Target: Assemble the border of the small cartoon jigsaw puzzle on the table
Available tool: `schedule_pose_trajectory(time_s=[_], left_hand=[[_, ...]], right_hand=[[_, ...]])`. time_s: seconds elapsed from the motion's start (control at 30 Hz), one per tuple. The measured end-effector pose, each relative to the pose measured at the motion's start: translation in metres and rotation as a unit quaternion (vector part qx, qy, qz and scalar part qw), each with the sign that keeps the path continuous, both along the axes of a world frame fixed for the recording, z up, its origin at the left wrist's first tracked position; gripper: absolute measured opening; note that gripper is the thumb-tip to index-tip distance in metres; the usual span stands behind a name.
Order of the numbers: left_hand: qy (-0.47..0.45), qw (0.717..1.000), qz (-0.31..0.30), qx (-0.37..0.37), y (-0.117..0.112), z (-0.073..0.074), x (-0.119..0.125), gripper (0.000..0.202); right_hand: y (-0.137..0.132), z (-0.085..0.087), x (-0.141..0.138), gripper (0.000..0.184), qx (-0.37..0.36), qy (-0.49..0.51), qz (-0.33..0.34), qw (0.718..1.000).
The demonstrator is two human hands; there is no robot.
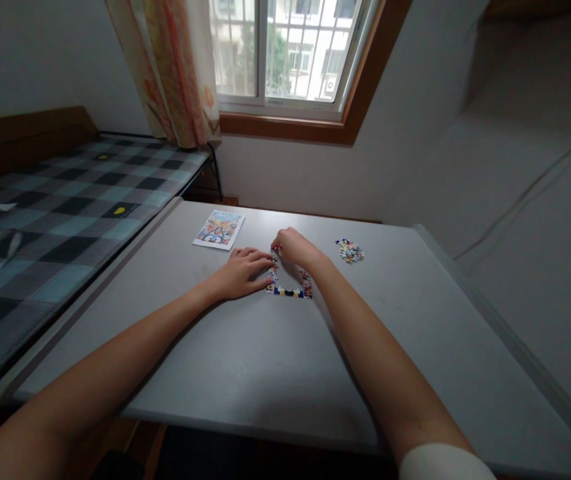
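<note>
A partly joined jigsaw puzzle [289,293] lies on the white table, its edge pieces forming a frame around a bare middle. My left hand [241,273] rests flat at the puzzle's left side, fingers spread and fingertips touching the pieces. Over the puzzle's far left corner, my right hand [294,247] has its fingers pinched together at the edge pieces; whatever is between them is too small to make out. My right hand and wrist cover part of the far and right sides. To the right sits a small heap of loose puzzle pieces [350,251].
A colourful picture sheet [219,230] lies at the table's far left. The white table [245,360] stands beside a bed with a checked cover [90,193]. Behind are a window [285,53] and a curtain [175,73]; a wall runs along the right.
</note>
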State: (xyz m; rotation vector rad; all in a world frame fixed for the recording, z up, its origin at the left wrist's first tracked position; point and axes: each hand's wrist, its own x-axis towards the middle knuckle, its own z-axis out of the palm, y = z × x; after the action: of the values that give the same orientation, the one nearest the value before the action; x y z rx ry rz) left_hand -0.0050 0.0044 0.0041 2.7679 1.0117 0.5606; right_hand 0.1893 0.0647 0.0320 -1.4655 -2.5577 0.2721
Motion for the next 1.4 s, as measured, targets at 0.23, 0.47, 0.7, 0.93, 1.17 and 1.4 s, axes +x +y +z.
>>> schedule_pose_trajectory(time_s=[0.23, 0.47, 0.7, 0.93, 1.17, 1.4], left_hand=[[0.003, 1.000, 0.003, -0.006, -0.001, 0.002, 0.000, 0.040], [0.003, 1.000, 0.002, -0.004, 0.001, -0.003, -0.002, 0.040], [0.003, 1.000, 0.003, 0.003, 0.001, -0.003, -0.002, 0.039], [0.002, 1.000, 0.001, 0.005, 0.000, -0.001, -0.002, 0.039], [0.005, 1.000, 0.005, 0.001, 0.000, -0.001, -0.001, 0.038], [-0.002, 1.000, 0.001, 0.006, 0.000, -0.003, -0.002, 0.038]], right_hand=[[-0.002, 0.002, 0.000, 0.030, -0.029, -0.002, 0.003, 1.000], [0.000, 0.016, 0.006, 0.041, 0.002, 0.019, -0.026, 0.999], [-0.006, 0.023, 0.006, 0.043, -0.017, -0.005, -0.034, 0.999], [-0.024, 0.032, -0.006, 0.032, -0.037, -0.083, -0.028, 0.995], [-0.031, 0.030, -0.010, 0.025, -0.012, -0.119, -0.035, 0.992], [-0.018, 0.026, 0.006, 0.030, -0.007, -0.032, -0.055, 0.998]])
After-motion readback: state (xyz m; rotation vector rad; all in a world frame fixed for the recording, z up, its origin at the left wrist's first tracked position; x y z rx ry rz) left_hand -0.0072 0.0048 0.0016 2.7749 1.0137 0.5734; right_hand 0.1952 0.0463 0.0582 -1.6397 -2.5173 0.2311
